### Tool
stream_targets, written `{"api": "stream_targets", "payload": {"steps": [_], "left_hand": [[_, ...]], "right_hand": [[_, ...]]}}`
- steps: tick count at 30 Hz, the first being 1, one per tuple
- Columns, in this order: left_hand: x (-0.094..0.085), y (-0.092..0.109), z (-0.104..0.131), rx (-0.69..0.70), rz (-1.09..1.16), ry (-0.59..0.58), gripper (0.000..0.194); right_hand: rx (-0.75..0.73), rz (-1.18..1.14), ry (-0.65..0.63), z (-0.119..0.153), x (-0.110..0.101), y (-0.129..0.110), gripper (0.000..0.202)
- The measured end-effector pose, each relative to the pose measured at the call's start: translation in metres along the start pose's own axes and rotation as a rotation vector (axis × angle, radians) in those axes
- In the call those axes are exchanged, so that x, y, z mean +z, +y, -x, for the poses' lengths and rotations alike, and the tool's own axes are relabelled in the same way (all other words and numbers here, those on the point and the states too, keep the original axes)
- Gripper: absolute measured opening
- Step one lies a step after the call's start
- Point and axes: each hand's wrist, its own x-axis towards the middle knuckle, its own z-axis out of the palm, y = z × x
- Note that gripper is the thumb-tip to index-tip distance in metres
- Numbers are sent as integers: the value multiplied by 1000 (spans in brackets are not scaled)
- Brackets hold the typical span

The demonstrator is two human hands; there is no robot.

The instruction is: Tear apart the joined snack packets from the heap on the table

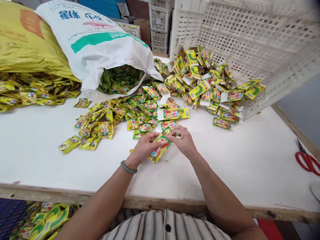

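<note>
My left hand (147, 146) is closed around a small yellow and green candy box (159, 150), held tilted above the white table. At the box's upper end, the fingers of my right hand (183, 140) pinch a green candy packet (169, 131). Whether the packet is partly inside the box I cannot tell. Just beyond my hands lie loose boxes (172, 114) with white flaps out. Green packets (142, 113) and yellow packets (100, 125) are heaped to the left of them.
A white sack (100, 43) spills green packets, and a yellow sack (30, 43) spills yellow ones. At the right, a tipped white crate (270, 56) pours out boxes (200, 83). Red-handled scissors (307, 160) lie near the right edge. Below the table's wooden edge (100, 196) sits a blue basket (11, 213).
</note>
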Motion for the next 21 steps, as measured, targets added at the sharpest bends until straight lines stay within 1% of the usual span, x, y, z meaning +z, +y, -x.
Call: {"api": "stream_targets", "payload": {"steps": [2,6,7,10,12,14,17,18,19,21], "left_hand": [[0,-1,-1,11,-5,11,38],[-2,-3,-1,44,-48,5,39],[-2,-4,-1,53,-52,1,38],[-2,-5,-1,76,-42,-7,38],[-1,-6,-1,78,-33,-2,40],[0,-5,-1,96,-19,23,46],[4,-2,-1,204,25,101,58],[4,-1,0,246,37,130,59],[5,-1,0,280,43,153,59],[4,0,1,307,31,169,52]], "right_hand": [[3,-25,-39,0,-1,2,24],[-16,-4,24,1,1,6,22],[-23,9,11,2,3,5,24],[17,-10,-115,7,12,1,34],[61,-56,-163,9,15,-3,37],[57,-102,-131,9,13,-6,38],[18,-201,-30,8,10,-6,33],[22,-252,-29,7,10,-5,33],[32,-306,-54,7,11,-3,34],[42,-383,-142,8,15,-1,32]]}}
